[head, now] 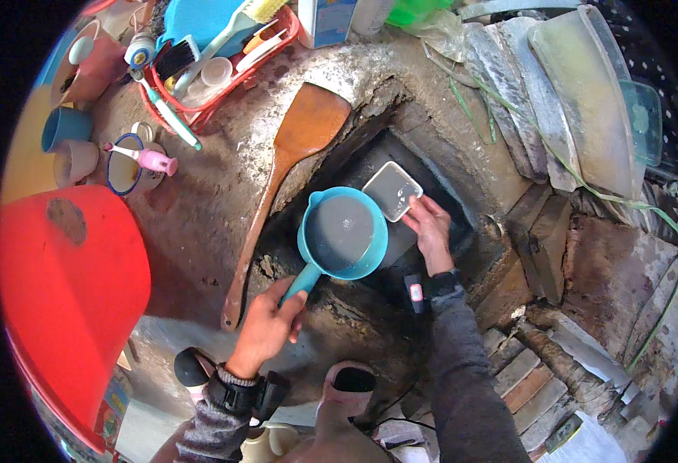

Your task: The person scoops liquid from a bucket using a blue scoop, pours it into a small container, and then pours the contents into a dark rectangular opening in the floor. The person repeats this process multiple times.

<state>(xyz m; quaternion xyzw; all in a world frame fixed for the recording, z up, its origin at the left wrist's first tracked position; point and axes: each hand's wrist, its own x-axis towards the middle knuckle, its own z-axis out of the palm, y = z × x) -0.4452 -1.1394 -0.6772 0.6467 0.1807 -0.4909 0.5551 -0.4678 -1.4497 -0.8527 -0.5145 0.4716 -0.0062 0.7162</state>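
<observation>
My left hand (272,327) grips the handle of a blue plastic dipper (343,234), which is full of cloudy greyish liquid. The dipper is over the left side of a dark rectangular basin (400,153) set into the rough ledge. To its right, my right hand (429,223) holds the near right edge of a small rounded rectangular container (393,191) with a pale rim; greyish liquid shows inside its outline. A wooden spatula (310,121) lies on the ledge left of the basin, its long handle pointing towards me.
A large red basin (78,289) stands at the left. Beyond it are an enamel mug (127,165) with a pink-handled toothbrush, a blue cup (67,128) and a red basket (217,98) of brushes. Stacked curved tiles (570,98) lean at the right, above bricks (527,385).
</observation>
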